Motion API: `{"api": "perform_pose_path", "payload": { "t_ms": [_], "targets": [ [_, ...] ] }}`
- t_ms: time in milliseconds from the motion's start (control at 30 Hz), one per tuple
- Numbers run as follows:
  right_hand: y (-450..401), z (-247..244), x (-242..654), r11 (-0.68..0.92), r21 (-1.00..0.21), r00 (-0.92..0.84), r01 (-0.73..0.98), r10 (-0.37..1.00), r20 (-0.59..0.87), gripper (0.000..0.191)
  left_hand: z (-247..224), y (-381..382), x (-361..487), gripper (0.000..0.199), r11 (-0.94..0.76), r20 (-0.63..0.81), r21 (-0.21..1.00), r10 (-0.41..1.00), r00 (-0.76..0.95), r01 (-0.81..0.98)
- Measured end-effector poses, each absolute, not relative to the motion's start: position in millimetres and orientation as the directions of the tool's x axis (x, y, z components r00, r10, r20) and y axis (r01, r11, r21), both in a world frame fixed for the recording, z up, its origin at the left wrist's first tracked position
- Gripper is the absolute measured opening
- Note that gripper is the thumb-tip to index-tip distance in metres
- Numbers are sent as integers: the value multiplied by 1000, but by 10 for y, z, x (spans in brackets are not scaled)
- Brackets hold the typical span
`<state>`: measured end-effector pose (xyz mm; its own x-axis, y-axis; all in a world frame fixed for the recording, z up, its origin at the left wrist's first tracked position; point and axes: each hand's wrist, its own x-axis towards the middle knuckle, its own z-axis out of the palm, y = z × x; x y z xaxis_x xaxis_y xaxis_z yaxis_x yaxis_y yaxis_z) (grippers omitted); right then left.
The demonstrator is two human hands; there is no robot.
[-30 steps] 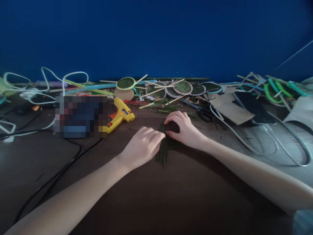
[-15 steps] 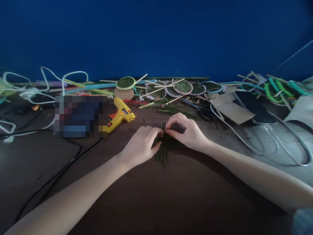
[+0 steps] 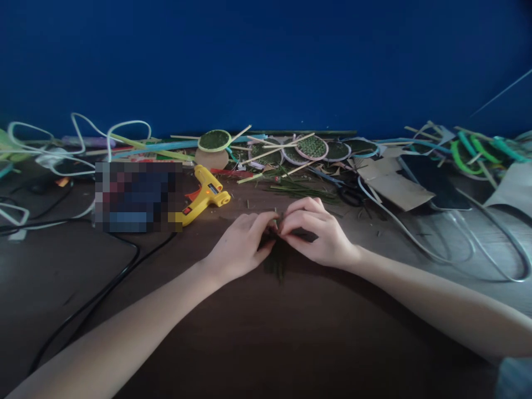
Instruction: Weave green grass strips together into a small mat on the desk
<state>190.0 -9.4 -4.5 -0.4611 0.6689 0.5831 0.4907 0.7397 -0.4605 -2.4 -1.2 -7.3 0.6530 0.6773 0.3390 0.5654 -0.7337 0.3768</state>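
Dark green strips (image 3: 275, 265), laid side by side, hang below my fingertips over the brown table (image 3: 249, 343). My left hand (image 3: 241, 244) is closed on the strips from the left, thumb and forefinger curled at their edge. From the right, my right hand (image 3: 320, 233) pinches at the top of the same strips, its fingertips meeting those of my left hand. The fingers hide the upper part of the strips.
A yellow glue gun (image 3: 204, 194) lies behind my left hand, beside a blurred-out object (image 3: 137, 194). Behind are round woven pieces (image 3: 312, 147), loose green strips (image 3: 303, 191), scissors (image 3: 349, 194), cardboard (image 3: 394, 180), a phone (image 3: 432, 180) and cables (image 3: 124, 271).
My right hand has shifted slightly left and down, closing the gap to my left hand. The left fingers have drawn in a little at the top of the strips.
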Motion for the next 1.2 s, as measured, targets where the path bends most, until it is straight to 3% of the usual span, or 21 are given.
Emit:
{"api": "perform_pose_path", "payload": {
  "t_ms": [133, 200, 433, 733, 867, 1033, 1200],
  "targets": [
    [-57, -101, 1882, 547, -692, -321, 471, 837, 443, 5, -86, -14, -20, 40, -722, 350, 410, 688, 635, 557],
    [-33, -112, 1873, 431, -740, -265, 516, 902, 341, 7, -97, -12, -20, 43, -721, 349, 428, 688, 636, 545],
    [35, -107, 1862, 431, -656, -328, 620, 901, 283, 14, -98, -17, -25, 42, -735, 357, 415, 674, 647, 536],
    [37, -90, 1887, 394, -712, -269, 581, 919, 289, 14, -67, -20, -28, 36, -734, 316, 391, 674, 668, 555],
    [9, -36, 1922, 417, -593, -294, 689, 909, 297, 9, -66, -14, -38, 36, -717, 321, 400, 693, 645, 571],
    [-40, -18, 1916, 411, -451, -360, 793, 912, 197, 7, -55, -7, -44, 32, -728, 318, 369, 683, 657, 578],
    [-26, -64, 1920, 433, -510, -388, 743, 900, 199, 9, -51, -3, -48, 22, -764, 324, 353, 641, 695, 540]
  ]
}}
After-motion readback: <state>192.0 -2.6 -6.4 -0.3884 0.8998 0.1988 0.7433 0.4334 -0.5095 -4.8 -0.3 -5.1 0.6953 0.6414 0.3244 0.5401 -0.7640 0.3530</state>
